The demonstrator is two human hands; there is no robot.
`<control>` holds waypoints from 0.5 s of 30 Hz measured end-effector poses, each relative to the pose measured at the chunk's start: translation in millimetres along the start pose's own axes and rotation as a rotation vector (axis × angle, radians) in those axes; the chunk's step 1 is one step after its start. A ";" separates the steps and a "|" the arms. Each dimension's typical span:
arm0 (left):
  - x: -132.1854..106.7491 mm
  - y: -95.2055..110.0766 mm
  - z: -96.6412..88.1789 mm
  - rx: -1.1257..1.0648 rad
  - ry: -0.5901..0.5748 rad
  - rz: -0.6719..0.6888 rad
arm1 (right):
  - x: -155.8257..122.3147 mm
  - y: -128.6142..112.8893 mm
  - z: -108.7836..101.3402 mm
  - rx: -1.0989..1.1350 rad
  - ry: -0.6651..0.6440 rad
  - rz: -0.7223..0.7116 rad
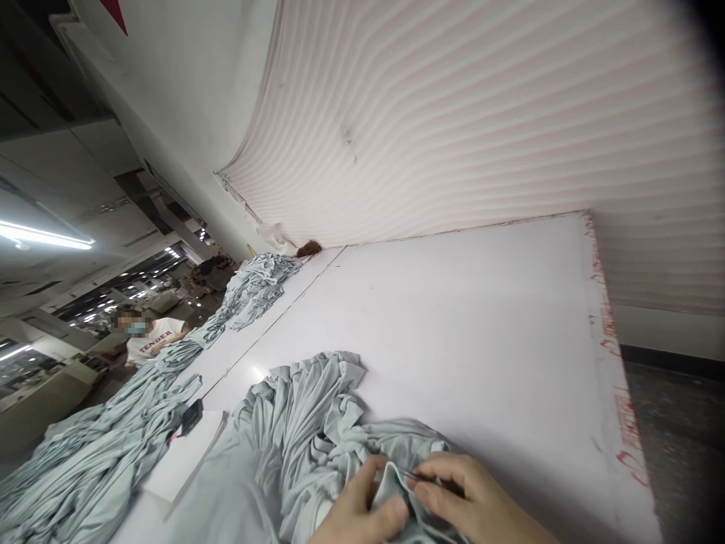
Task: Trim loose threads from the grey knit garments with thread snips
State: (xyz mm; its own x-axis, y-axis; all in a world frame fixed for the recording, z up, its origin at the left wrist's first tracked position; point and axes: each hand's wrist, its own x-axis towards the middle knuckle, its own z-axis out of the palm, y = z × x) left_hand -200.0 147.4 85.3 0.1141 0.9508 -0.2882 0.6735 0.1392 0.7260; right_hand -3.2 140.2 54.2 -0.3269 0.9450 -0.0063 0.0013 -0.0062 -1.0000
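Note:
A gathered light grey-green garment [294, 438] lies bunched on the near part of the white table. My left hand [362, 502] pinches a fold of it between thumb and fingers at the bottom of the view. Just to the right, my right hand [458, 491] is closed, thumb against fingers, around a thin dark tool [416, 476]. Its tip points left at the cloth edge; most of the tool is hidden in the hand, so its kind cannot be made out.
More grey-green garments [147, 415] are heaped along the left of the white table [476, 325]. White paper [186, 453] and a dark object [191, 417] lie between the piles. A masked person [155, 336] is beyond the table. A striped sheet [453, 128] covers the wall side.

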 end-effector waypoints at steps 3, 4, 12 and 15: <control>3.9 17.2 9.8 0.264 0.042 0.151 | -5.1 -0.9 -0.9 0.147 -0.052 -0.038; 5.3 21.5 11.6 0.310 0.088 0.209 | -6.0 2.2 -1.4 0.147 -0.030 -0.067; 2.2 20.9 2.8 0.238 0.045 0.160 | 23.0 56.4 -1.3 -0.289 0.329 -0.104; 0.4 25.5 -1.2 0.292 0.032 0.035 | 24.5 49.8 -3.7 -0.276 0.297 -0.114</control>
State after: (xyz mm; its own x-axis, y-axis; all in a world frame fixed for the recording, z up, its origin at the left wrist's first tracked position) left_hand -183.7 151.7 104.4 0.1211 0.9623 -0.2434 0.8516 0.0252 0.5235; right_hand -7.7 164.3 4.2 -0.0532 0.9881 0.1446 0.2475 0.1534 -0.9567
